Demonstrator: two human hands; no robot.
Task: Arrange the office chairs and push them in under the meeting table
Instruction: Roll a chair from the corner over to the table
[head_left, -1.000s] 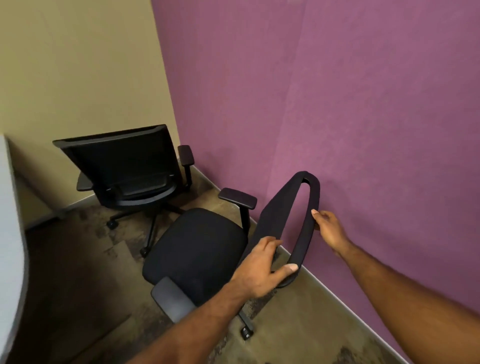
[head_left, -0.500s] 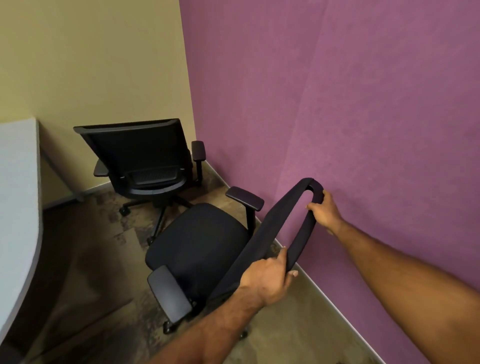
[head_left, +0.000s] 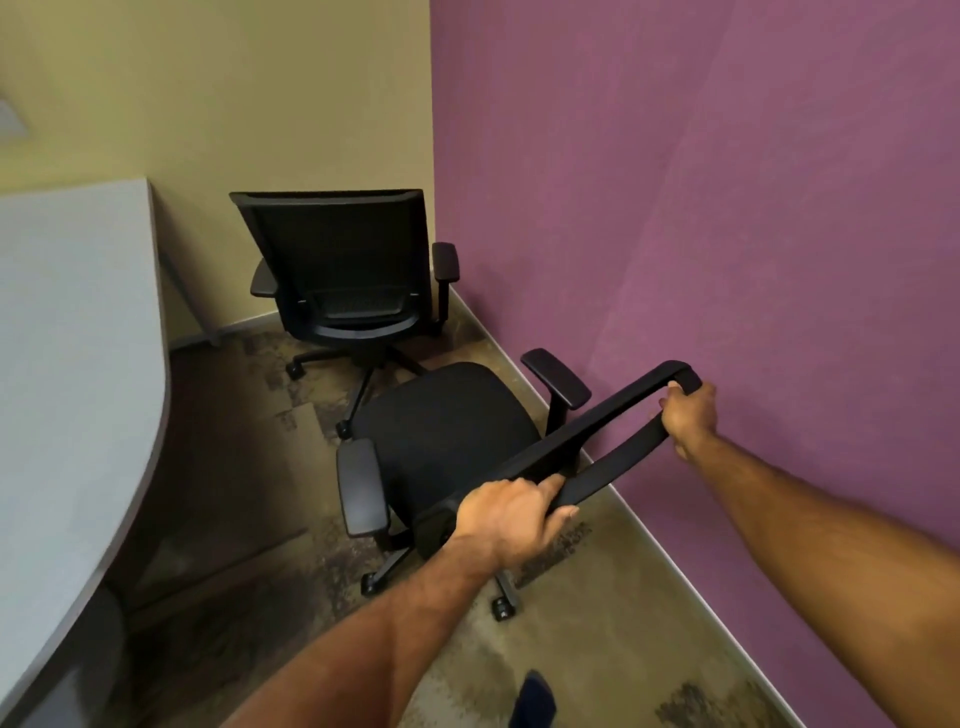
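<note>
Gripping the near office chair (head_left: 441, 426) by its backrest (head_left: 613, 410), the left hand (head_left: 511, 519) curls its fingers over the rail's near end. The right hand (head_left: 691, 413) wraps tight round the far end, close to the purple wall (head_left: 753, 208). That chair stands on the carpet beside the wall, apart from the grey meeting table (head_left: 72, 364), with a second office chair (head_left: 343, 260) in the corner beyond it.
</note>
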